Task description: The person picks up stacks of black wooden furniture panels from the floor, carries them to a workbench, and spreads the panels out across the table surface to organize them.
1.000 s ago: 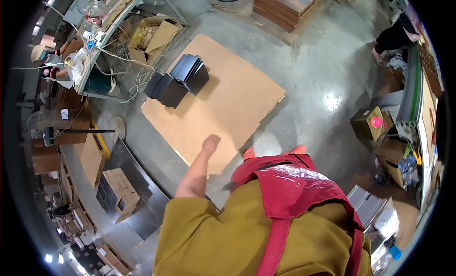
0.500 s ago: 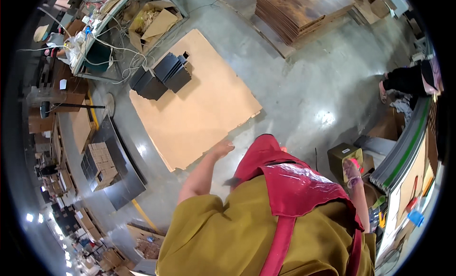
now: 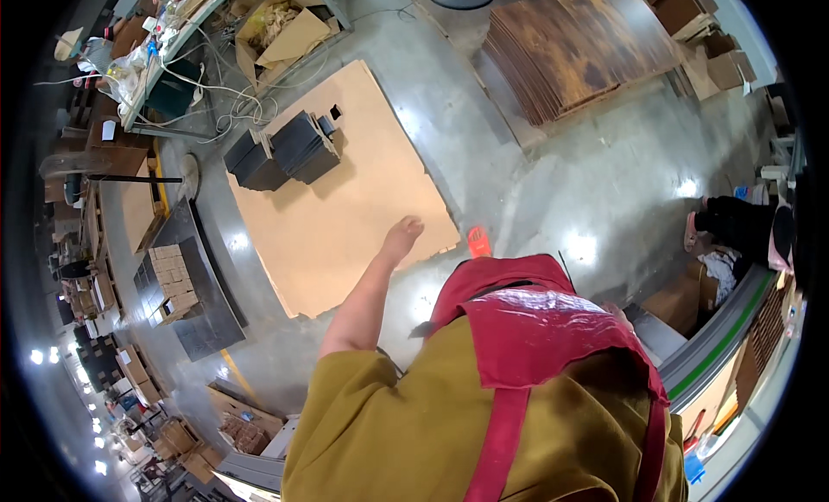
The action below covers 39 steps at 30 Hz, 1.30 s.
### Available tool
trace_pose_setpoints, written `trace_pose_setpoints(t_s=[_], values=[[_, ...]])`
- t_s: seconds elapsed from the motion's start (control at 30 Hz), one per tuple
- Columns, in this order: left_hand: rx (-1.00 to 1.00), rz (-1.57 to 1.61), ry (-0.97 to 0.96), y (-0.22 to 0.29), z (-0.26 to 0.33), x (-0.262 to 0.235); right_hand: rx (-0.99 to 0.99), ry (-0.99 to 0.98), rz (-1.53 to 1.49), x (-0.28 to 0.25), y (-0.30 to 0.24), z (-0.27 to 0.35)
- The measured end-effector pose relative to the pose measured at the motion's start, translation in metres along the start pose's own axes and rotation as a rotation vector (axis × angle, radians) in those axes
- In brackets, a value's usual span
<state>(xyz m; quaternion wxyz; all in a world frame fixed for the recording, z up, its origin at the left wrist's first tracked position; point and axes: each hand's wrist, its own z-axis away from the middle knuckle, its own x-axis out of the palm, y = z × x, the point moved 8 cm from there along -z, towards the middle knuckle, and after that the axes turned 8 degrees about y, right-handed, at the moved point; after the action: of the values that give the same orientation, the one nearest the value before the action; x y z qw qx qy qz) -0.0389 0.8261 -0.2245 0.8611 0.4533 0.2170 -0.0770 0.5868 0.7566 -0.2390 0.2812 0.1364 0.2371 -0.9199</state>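
Note:
My left hand (image 3: 404, 234) hangs over the near part of a large brown cardboard sheet (image 3: 345, 217), apart from it. Its fingers are curled in and nothing shows in them. Only a sliver of my right hand (image 3: 615, 314) appears past the right side of my red apron (image 3: 553, 325); its fingers are hidden, so I cannot tell what it holds. Toward the far left of the sheet, two stacks of dark flat pieces stand side by side, a right stack (image 3: 302, 148) and a left stack (image 3: 255, 164).
A tall pile of brown boards (image 3: 574, 49) lies ahead on the right. My foot shows in a red slipper (image 3: 478, 241). A green-striped conveyor edge (image 3: 725, 334) runs at the right, with another person's dark-clothed leg (image 3: 734, 221) beyond. Cables (image 3: 237, 113) trail beside the left workbench.
My left arm has swung forward over the sheet. My right hand, earlier out beside an olive box with something pink-red, is now mostly behind the apron. The box is out of sight.

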Motion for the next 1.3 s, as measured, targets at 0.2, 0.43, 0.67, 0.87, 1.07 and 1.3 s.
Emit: trace_pose_setpoints(t_s=[0.2,0.43,0.67,0.87,1.07,1.3], values=[[-0.027,0.093,0.093,0.09,-0.07,-0.026,0.11,0.004,-0.026,-0.055,-0.093,-0.033],[-0.478,0.162,0.383,-0.054,-0.037,-0.06,-0.006,-0.036,0.225,-0.14,-0.27,-0.133],[-0.6,0.464,0.673,-0.059,0.004,-0.061,-0.316,-0.076,0.43,-0.11,-0.556,-0.227],[-0.841,0.759,0.707,-0.076,-0.006,-0.028,-0.616,-0.262,0.452,0.018,-0.745,-0.252],[-0.74,0.743,0.862,-0.051,-0.055,-0.124,-0.458,-0.44,0.896,0.12,-0.816,-0.212],[-0.799,0.836,1.128,-0.026,-0.117,-0.188,-0.542,-0.386,1.171,0.14,-0.962,-0.313]])
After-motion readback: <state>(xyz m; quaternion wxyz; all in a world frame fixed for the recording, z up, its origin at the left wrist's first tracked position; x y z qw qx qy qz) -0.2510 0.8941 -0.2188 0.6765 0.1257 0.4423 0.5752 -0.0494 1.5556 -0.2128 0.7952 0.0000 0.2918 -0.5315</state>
